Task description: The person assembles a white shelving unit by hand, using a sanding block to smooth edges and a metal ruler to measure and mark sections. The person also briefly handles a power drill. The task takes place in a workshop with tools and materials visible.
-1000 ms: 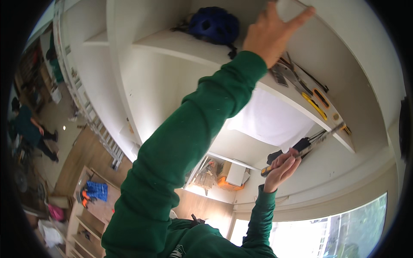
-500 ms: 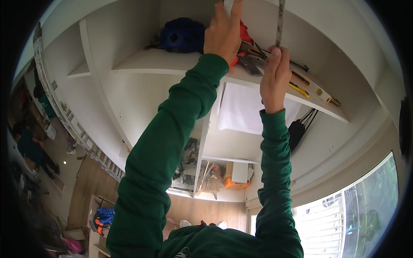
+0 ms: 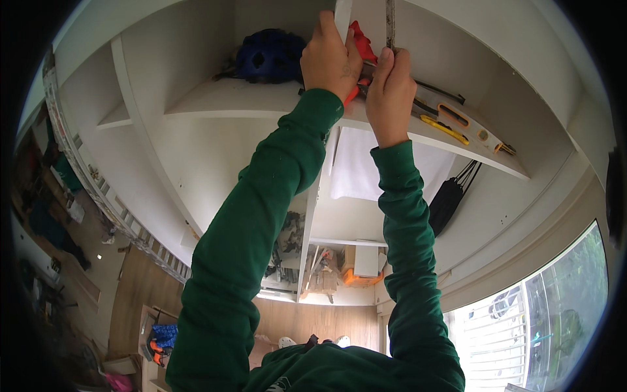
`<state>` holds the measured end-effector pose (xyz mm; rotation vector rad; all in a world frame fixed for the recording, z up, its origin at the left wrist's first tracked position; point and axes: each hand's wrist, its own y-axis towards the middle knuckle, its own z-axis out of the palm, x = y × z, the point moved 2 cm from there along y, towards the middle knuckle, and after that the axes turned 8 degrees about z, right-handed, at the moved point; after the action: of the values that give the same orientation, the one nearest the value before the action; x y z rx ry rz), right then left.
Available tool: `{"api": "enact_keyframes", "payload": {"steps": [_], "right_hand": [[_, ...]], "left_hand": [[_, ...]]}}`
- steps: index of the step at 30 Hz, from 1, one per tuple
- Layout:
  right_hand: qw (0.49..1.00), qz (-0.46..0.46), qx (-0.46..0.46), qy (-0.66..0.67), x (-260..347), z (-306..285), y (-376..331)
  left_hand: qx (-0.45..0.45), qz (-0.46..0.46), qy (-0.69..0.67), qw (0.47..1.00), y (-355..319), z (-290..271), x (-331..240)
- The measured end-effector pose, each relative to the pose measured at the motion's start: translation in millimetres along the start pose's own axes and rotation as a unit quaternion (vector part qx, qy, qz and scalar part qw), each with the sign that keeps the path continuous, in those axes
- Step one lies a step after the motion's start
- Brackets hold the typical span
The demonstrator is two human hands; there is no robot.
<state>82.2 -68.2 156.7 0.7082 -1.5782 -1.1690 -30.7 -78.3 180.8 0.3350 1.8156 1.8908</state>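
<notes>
Thin grey metal strip [image 3: 390,23] (upright) in clenched right grip [image 3: 389,88]; left grip [image 3: 330,59] unclear.

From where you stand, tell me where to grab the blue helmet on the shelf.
Grip the blue helmet by its rounded front rim, coming from the open shelf edge on its near side. It sits deep toward the back wall, clear to the left of the left hand and right hand, so only that side looks reachable.

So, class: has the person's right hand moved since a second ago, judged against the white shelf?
Yes. The right hand has risen from below the white shelf to its front edge, beside the left hand, by a thin metal strip.
</notes>
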Motion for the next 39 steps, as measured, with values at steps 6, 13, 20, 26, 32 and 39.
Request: {"api": "enact_keyframes", "payload": {"steps": [6,13,20,26,32,39], "right_hand": [[0.998,0.012,0.006,-0.054,2,4,-9],[0.995,0.005,-0.037,-0.088,11,8,7],[0.995,0.003,-0.027,-0.098,9,13,2],[0.995,-0.003,-0.040,-0.090,8,8,4],[0.994,-0.005,-0.034,-0.105,6,9,1],[0.992,0.000,-0.029,-0.123,1,11,1]], "left_hand": [[-0.010,0.014,0.004,1.000,-1,-2,-1],[-0.005,0.013,0.003,1.000,0,-3,-2],[0.011,-0.009,0.000,1.000,-2,-2,-2],[0.002,0.008,0.001,1.000,-3,-1,-2],[0.007,0.004,-0.005,1.000,-3,0,-1],[0.007,0.008,0.007,1.000,-3,-1,-2]]}}
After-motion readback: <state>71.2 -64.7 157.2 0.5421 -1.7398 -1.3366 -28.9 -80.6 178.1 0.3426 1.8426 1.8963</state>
